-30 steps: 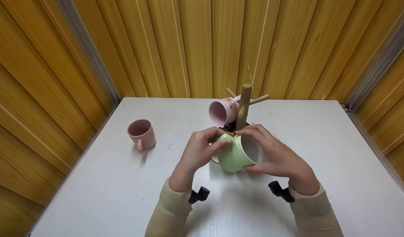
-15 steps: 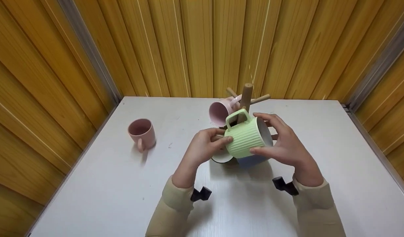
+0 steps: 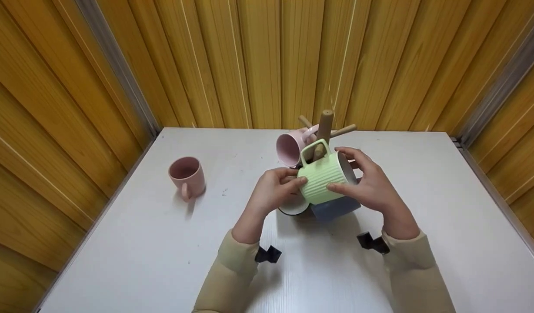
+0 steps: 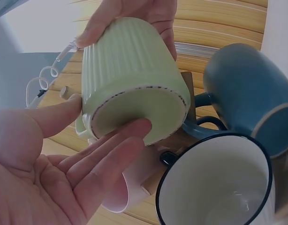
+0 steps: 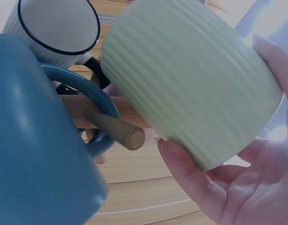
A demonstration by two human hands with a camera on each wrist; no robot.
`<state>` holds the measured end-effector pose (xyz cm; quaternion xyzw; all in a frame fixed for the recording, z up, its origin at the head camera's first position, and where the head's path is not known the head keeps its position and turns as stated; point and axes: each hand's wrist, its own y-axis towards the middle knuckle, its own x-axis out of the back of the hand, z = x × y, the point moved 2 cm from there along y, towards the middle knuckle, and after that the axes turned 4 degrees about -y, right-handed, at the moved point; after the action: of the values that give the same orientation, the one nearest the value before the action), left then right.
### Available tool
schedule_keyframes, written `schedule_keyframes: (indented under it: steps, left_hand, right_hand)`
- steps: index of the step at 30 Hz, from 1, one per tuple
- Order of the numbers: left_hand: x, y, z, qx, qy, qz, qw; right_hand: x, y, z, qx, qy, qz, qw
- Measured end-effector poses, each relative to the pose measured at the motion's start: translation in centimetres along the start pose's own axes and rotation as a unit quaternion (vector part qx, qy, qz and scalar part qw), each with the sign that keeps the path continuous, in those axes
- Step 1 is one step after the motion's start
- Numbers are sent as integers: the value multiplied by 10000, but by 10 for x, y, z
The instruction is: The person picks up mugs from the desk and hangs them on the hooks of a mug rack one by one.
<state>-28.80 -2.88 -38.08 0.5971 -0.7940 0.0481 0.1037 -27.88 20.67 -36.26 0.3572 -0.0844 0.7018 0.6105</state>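
Both hands hold a ribbed light green mug (image 3: 321, 184) on its side in front of a wooden mug tree (image 3: 325, 126). Its handle points up, close to the post, and its mouth faces right. My left hand (image 3: 273, 191) pinches the base end; in the left wrist view the thumb lies at the side and fingers (image 4: 116, 145) touch the underside. My right hand (image 3: 371, 187) grips the mouth end, thumb in front. Below the green mug, a blue mug (image 5: 41, 140) hangs by its handle on a peg (image 5: 123, 131). Beside it is a white mug (image 4: 214, 187) with a dark rim.
A pale pink mug (image 3: 288, 150) hangs on the tree's left side. Another pink mug (image 3: 186, 176) stands upright on the white table (image 3: 132, 243) at the left. Wood-patterned panels (image 3: 258, 65) rise behind the table.
The green mug has risen and shifted slightly right, held by both hands. Its handle has turned upward, and the blue mug below it has come into view.
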Motion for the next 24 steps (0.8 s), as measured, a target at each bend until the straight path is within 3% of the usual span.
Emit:
schedule_keyframes:
  steps: [8,12,15,18,20,22,24]
  left_hand:
    - [2,-3,-3,-14,610,-425,9972]
    - [0,-12,-10,-212,1177,-722,9902]
    - [-3,-22,-17,-881,1926,-1362,9678]
    - [-6,-31,-25,-1858,2427,-2094,9288]
    - [-9,-33,-30,-2420,2399,-2364,9100]
    - [-13,-31,-35,-2801,2251,-2394,9020]
    - [-17,-26,-41,-3010,2124,-2307,9006]
  right_hand:
    - [-9,3,1,-269,-284,124,9992]
    - [-11,2,3,-393,-306,199,9986]
    - [-11,1,4,-451,-252,266,9983]
    - [-12,2,5,-489,-204,323,9981]
    - [-11,2,6,-512,-187,349,9979]
    - [-11,3,6,-528,-184,381,9977]
    - [-12,3,6,-537,-174,402,9976]
